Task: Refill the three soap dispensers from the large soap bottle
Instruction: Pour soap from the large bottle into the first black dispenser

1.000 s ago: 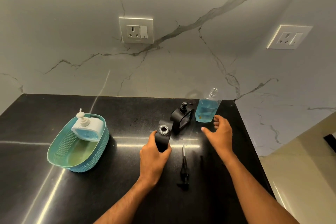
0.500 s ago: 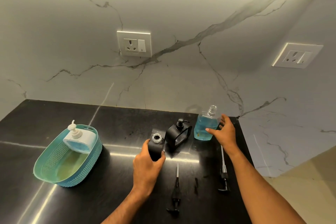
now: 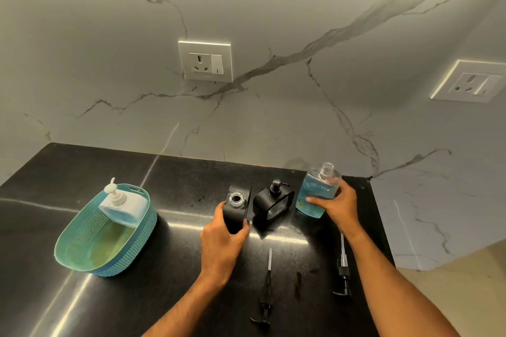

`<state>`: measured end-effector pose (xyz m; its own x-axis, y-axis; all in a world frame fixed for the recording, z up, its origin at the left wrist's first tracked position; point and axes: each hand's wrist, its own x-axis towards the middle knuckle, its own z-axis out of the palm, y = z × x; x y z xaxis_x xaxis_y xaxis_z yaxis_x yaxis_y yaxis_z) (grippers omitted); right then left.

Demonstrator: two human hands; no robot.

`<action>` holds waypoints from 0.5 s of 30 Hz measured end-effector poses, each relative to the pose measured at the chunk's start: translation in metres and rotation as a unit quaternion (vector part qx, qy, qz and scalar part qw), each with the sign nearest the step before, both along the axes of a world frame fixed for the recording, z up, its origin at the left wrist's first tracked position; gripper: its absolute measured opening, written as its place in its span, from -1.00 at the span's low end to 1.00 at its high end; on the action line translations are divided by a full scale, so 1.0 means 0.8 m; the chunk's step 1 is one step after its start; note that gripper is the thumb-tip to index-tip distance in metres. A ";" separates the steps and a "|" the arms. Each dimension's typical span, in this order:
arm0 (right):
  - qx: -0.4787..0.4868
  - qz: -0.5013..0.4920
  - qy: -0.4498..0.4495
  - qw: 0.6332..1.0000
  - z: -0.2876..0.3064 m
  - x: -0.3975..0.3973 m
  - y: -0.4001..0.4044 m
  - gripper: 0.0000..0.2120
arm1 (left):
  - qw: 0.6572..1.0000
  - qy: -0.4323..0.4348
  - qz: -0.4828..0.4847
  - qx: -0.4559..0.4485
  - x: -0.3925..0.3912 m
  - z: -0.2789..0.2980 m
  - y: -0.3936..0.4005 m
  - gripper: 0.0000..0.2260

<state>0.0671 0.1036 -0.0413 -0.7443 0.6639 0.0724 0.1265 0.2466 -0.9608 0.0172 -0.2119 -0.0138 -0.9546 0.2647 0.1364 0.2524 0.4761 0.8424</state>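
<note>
Right hand (image 3: 338, 204) has closed in since the earlier frame and now grips the soap bottle (image 3: 315, 194), fingers and thumb wrapped round it; bottle stands uncapped, blue liquid inside, at 1 o'clock on the black counter (image 3: 191, 180). Left hand (image 3: 221, 243) grips the open black dispenser (image 3: 235, 210) at 12 o'clock, pump off. Second black dispenser (image 3: 272, 202) stands between them, pump on. White dispenser (image 3: 123, 206) leans in the teal basket (image 3: 90, 262) at 9 o'clock. Two loose pumps (image 3: 267, 287) (image 3: 343, 268) lie at 5 o'clock.
</note>
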 end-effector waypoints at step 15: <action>0.102 -0.137 0.092 0.981 0.037 0.038 -0.055 -0.45 | 1.000 0.023 -0.006 0.000 0.002 0.015 -0.019 -0.46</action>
